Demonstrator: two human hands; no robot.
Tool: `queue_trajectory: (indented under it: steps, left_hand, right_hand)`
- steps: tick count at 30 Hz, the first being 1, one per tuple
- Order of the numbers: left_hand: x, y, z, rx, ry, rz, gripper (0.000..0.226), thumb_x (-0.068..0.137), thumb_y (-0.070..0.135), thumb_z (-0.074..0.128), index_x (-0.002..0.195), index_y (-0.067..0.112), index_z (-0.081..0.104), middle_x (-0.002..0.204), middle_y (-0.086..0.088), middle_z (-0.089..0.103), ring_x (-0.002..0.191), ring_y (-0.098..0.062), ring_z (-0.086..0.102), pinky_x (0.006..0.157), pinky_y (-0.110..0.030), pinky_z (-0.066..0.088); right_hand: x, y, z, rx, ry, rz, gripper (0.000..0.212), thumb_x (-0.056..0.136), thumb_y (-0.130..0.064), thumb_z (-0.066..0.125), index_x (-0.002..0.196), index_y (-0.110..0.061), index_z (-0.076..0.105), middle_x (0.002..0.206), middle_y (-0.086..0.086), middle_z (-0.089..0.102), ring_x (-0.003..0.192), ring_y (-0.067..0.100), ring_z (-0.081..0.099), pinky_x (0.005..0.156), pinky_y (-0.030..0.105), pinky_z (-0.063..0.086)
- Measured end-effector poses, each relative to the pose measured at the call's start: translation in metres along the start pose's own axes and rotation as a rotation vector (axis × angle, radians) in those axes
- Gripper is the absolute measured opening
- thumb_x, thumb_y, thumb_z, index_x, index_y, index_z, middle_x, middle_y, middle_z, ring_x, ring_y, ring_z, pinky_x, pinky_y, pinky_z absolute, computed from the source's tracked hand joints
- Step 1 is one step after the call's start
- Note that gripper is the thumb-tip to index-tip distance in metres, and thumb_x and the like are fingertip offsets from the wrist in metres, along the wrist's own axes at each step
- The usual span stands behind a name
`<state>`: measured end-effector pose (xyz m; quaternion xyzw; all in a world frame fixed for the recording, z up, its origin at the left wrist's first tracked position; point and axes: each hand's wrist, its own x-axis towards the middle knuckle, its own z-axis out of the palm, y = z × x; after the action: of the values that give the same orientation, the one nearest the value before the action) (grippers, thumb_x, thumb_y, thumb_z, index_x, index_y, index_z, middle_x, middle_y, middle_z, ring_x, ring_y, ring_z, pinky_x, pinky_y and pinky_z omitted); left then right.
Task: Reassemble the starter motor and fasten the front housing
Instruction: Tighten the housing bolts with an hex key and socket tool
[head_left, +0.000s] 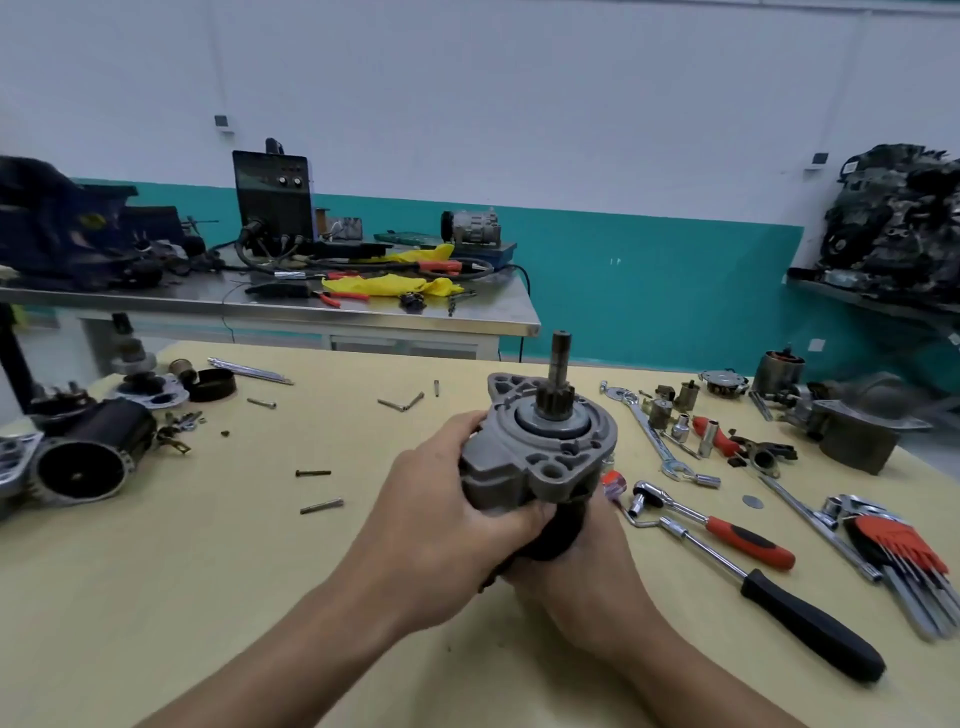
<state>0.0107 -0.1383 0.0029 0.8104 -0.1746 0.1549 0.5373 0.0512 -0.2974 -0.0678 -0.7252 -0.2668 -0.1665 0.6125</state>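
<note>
Grey cast front housing (540, 457) caps the starter motor (556, 538) I hold upright over the pale table (182, 571). My left hand (441, 499) clasps the housing and my right hand (587, 566) wraps the black body below. Ratchets (727, 530) and hex keys (898, 545) lie right, a steel bench (363, 312) beyond.

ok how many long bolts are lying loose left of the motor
3: a silver bolt back near the black ring, a dark bolt mid-table, a pale bolt just nearer. More may hide among the parts.
</note>
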Motion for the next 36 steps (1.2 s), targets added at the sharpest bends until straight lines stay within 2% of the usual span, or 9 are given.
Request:
queue_trajectory:
  steps: [3,8,10,13,17,24,27,30,36]
  left_hand:
    - [-0.006,0.014,0.015,0.125,0.094,-0.010,0.060,0.067,0.042,0.085,0.120,0.037,0.057,0.105,0.025,0.070,0.095,0.007,0.065,0.082,-0.020,0.056]
    - [-0.002,0.013,-0.022,-0.014,-0.426,-0.101,0.073,0.065,0.066,0.080,0.129,0.039,0.058,0.119,0.025,0.068,0.109,0.004,0.064,0.094,-0.027,0.053]
    - [0.013,-0.007,-0.057,0.145,-0.351,-0.208,0.069,0.066,0.072,0.076,0.122,0.033,0.067,0.112,0.021,0.072,0.102,0.004,0.067,0.087,-0.022,0.055]
    - [0.039,-0.051,-0.105,0.750,-0.154,-0.314,0.032,0.085,0.043,0.076,0.112,0.026,0.071,0.109,0.013,0.071,0.090,-0.004,0.064,0.072,-0.019,0.048]
    - [0.055,-0.096,-0.114,1.000,-0.366,-0.335,0.032,0.088,0.031,0.074,0.119,0.030,0.068,0.102,0.015,0.061,0.085,-0.002,0.055,0.075,-0.019,0.040]
    - [0.062,-0.095,-0.085,0.919,-0.440,-0.217,0.025,0.096,0.015,0.059,0.113,0.028,0.073,0.093,0.008,0.066,0.082,-0.009,0.060,0.076,-0.019,0.047]
    - [0.055,-0.057,-0.075,0.386,-0.107,-0.013,0.023,0.094,0.014,0.067,0.097,0.035,0.075,0.079,0.003,0.073,0.077,-0.011,0.068,0.072,-0.013,0.052]
    - [0.050,-0.005,-0.055,-0.139,0.051,0.213,0.018,0.084,0.021,0.069,0.099,0.030,0.077,0.088,0.002,0.078,0.081,-0.015,0.074,0.073,-0.019,0.058]
    - [0.051,0.016,-0.008,0.076,0.094,0.401,0.025,0.089,0.006,0.071,0.105,0.025,0.073,0.097,0.011,0.072,0.089,-0.007,0.069,0.074,-0.022,0.058]
  right_hand:
    - [0.002,-0.003,-0.002,0.006,-0.001,-0.049,0.055,0.069,0.004,0.079,0.121,-0.013,0.068,0.116,-0.013,0.073,0.109,0.002,0.067,0.085,0.012,0.052]
    - [0.002,-0.002,-0.016,0.103,-0.089,0.037,0.035,0.084,-0.012,0.075,0.118,-0.017,0.071,0.114,-0.003,0.075,0.107,0.014,0.071,0.086,0.026,0.058]
    - [0.003,-0.004,-0.019,0.075,-0.121,0.083,0.033,0.083,-0.023,0.071,0.116,-0.026,0.070,0.113,-0.018,0.073,0.107,0.002,0.068,0.088,0.018,0.055]
    - [0.003,-0.003,-0.021,0.044,-0.152,0.088,0.033,0.085,-0.015,0.065,0.117,-0.024,0.063,0.110,-0.036,0.068,0.106,-0.015,0.060,0.087,-0.001,0.042]
    - [0.003,-0.005,-0.024,0.048,-0.221,0.120,0.030,0.085,-0.010,0.067,0.111,-0.024,0.064,0.107,-0.034,0.069,0.104,-0.013,0.062,0.088,0.001,0.042]
    - [0.008,-0.008,-0.025,0.027,-0.237,0.159,0.022,0.083,-0.034,0.068,0.105,-0.038,0.069,0.102,-0.038,0.067,0.099,-0.017,0.061,0.088,0.006,0.047]
    - [0.012,-0.012,-0.026,0.102,-0.242,0.174,0.030,0.082,-0.031,0.071,0.100,-0.056,0.071,0.103,-0.026,0.073,0.097,-0.008,0.066,0.083,0.006,0.048]
    - [0.012,-0.009,-0.026,0.193,-0.239,0.198,0.026,0.082,-0.022,0.077,0.099,-0.041,0.077,0.099,-0.006,0.077,0.095,0.009,0.069,0.086,0.023,0.055]
    - [0.013,-0.008,-0.024,0.288,-0.225,0.255,0.020,0.072,-0.035,0.079,0.092,-0.036,0.078,0.093,0.000,0.076,0.092,0.017,0.068,0.091,0.039,0.056]
